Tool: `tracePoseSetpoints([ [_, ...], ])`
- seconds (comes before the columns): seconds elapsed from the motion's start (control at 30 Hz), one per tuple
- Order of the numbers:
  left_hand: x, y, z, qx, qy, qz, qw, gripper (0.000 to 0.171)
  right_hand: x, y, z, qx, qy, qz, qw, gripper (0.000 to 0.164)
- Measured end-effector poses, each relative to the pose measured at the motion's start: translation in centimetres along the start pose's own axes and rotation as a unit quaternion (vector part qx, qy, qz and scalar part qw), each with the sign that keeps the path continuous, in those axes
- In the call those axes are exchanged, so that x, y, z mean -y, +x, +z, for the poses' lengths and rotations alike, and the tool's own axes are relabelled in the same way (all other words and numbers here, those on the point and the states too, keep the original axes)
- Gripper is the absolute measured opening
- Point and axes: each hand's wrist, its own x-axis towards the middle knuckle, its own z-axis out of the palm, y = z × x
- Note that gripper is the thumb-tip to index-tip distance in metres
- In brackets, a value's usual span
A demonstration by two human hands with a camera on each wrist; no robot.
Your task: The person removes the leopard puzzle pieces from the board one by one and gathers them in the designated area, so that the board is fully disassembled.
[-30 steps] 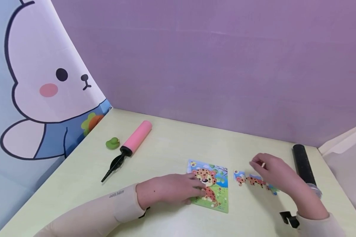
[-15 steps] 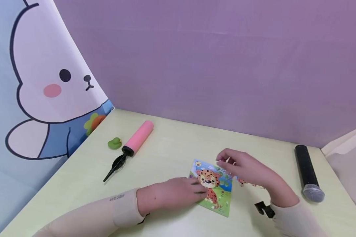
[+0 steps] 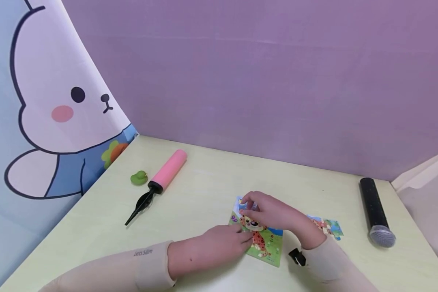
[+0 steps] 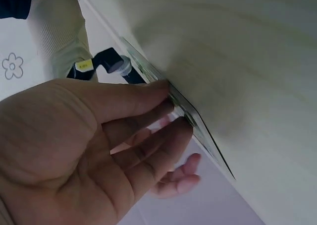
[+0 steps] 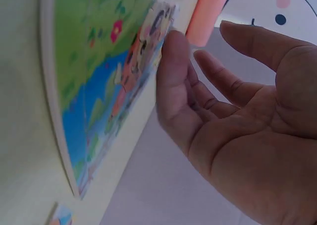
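A jigsaw puzzle [image 3: 273, 247] with a spotted leopard picture lies on the table. My left hand [image 3: 213, 247] rests at its left side, fingertips on the picture; in the left wrist view its thumb and fingers [image 4: 183, 131] meet the puzzle's edge. Over the upper part of the picture is my right hand [image 3: 271, 209], its fingers loosely bent. The right wrist view shows that hand [image 5: 233, 106] with its thumb apart from the other fingers and nothing visible between them. Loose puzzle pieces [image 3: 330, 227] lie to the right, partly hidden by the right forearm.
A pink hand pump [image 3: 169, 168] with a black nozzle lies at the left, beside a green toy duck [image 3: 139, 177]. Toward the right edge is a black microphone [image 3: 374, 207]. A purple wall [image 3: 259, 81] rises behind the table [image 3: 204, 186].
My right hand has moved left from the loose pieces to above the puzzle's upper part. The left hand stays at the puzzle's left side, and the puzzle has turned slightly.
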Motion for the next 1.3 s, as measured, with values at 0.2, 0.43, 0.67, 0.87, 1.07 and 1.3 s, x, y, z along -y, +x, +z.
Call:
tracePoseSetpoints([
  [0.2, -0.7, 0.5, -0.2, 0.016, 0.022, -0.011, 0.9996, 0.036, -0.3, 0.6, 0.6, 0.007, -0.025, -0.014, 1.0, 0.027],
  [0.43, -1.6, 0.9, -0.3, 0.013, 0.035, -0.036, 0.9987, 0.024, -0.4, 1.0, 0.7, -0.003, -0.032, -0.013, 0.999, 0.022],
  [0.67, -2.1, 1.2, -0.9, 0.015, -0.001, -0.083, 0.9964, 0.016, -0.3, 1.4, 0.9, 0.001, -0.033, -0.016, 0.999, 0.021],
  [0.87, -2.5, 1.4, -1.1, 0.027, 0.017, -0.09, 0.9955, 0.025, -0.1, 1.5, 1.1, -0.005, -0.05, -0.007, 0.999, 0.027],
  [1.07, -2.5, 0.9, -1.2, 0.008, 0.034, -0.077, 0.9964, 0.031, 0.3, 1.5, 1.3, -0.004, -0.051, 0.007, 0.999, 0.028],
  [1.3, -2.1, 0.7, -1.1, 0.059, 0.036, -0.047, 0.9965, 0.055, 0.3, 1.5, 1.3, -0.001, -0.062, -0.001, 0.998, 0.027],
])
